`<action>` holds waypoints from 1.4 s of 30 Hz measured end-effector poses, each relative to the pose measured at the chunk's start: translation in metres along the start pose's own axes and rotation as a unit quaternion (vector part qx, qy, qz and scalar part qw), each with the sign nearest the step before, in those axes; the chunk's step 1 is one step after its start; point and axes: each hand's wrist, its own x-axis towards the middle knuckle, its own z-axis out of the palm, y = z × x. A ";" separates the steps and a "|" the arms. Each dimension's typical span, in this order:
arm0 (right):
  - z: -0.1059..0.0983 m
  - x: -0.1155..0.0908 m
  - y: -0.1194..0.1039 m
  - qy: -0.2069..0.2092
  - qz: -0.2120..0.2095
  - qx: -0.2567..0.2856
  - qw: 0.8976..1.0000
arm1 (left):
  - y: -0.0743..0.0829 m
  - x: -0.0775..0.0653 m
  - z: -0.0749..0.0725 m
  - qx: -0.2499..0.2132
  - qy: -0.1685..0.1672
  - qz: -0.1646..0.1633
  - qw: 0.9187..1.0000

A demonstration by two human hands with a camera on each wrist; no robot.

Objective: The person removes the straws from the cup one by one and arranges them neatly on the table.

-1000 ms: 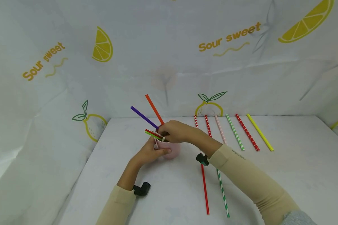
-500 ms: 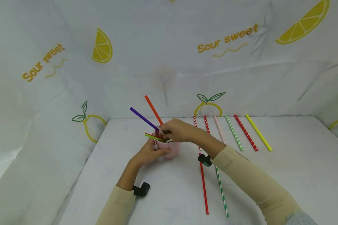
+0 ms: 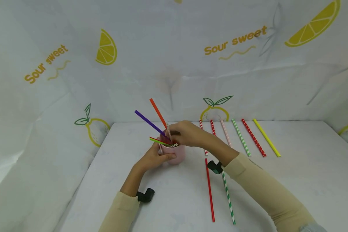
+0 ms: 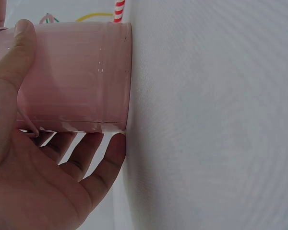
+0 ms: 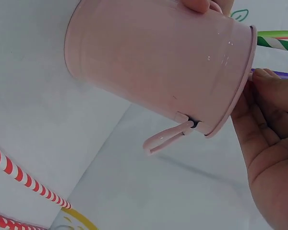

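In the head view a small pink pail (image 3: 178, 157) stands on the table. My left hand (image 3: 155, 158) grips its side, thumb in front; in the left wrist view the fingers (image 4: 113, 153) curl under the pail's wall. At the rim, my right hand (image 3: 186, 132) pinches a thin pale patterned drinking straw (image 3: 169, 130), its lower end hidden inside the pail. Leaning out of the pail are an orange straw (image 3: 158, 112), a purple straw (image 3: 148, 120) and a lime green straw (image 3: 159, 141). A green-and-white striped straw (image 5: 281, 44) shows in the right wrist view.
Right of the pail lie several straws in a row, from a red-and-white striped straw (image 3: 201, 124) to a yellow straw (image 3: 266, 137). Nearer are a red straw (image 3: 210, 193) and a green-and-white straw (image 3: 228, 199). A lemon-printed sheet (image 3: 162, 64) hangs behind the table.
The pale straw in my right hand has swung from leaning left to nearly upright. My right hand has shifted slightly; the left hand and pail stay in place.
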 end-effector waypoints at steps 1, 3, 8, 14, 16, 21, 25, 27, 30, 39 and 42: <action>-0.002 -0.001 0.000 0.008 -0.001 0.003 1.000 | 0.000 0.000 0.000 0.000 0.001 -0.003 1.000; -0.006 -0.002 -0.001 0.026 -0.010 0.016 0.999 | 0.000 0.000 0.001 0.000 0.004 -0.009 1.000; -0.017 -0.006 -0.001 0.078 -0.049 0.062 0.994 | 0.000 0.000 0.002 0.003 0.012 -0.027 1.000; -0.025 -0.009 0.000 0.124 -0.068 0.066 0.988 | 0.000 0.000 0.002 0.005 0.022 -0.035 0.999; -0.026 -0.009 -0.001 0.140 -0.073 0.064 0.985 | -0.001 0.000 0.002 0.006 0.024 -0.037 0.999; -0.029 -0.012 -0.003 0.190 -0.086 0.078 0.975 | -0.002 0.000 0.002 0.005 0.025 -0.041 0.999; -0.033 -0.015 -0.008 0.220 -0.096 0.089 0.967 | -0.002 0.000 0.002 0.000 0.025 -0.044 0.999; -0.035 -0.018 -0.011 0.232 -0.096 0.091 0.964 | -0.002 0.000 0.002 0.002 0.025 -0.041 0.999; -0.038 -0.022 -0.015 0.241 -0.086 0.096 0.962 | 0.009 -0.003 0.002 0.002 0.022 -0.039 0.999; -0.035 -0.041 -0.020 0.215 -0.053 0.088 0.971 | 0.037 -0.012 0.002 -0.010 0.020 -0.037 0.999; -0.034 -0.049 -0.023 0.195 -0.039 0.079 0.977 | 0.038 -0.012 0.002 -0.009 0.021 -0.037 0.999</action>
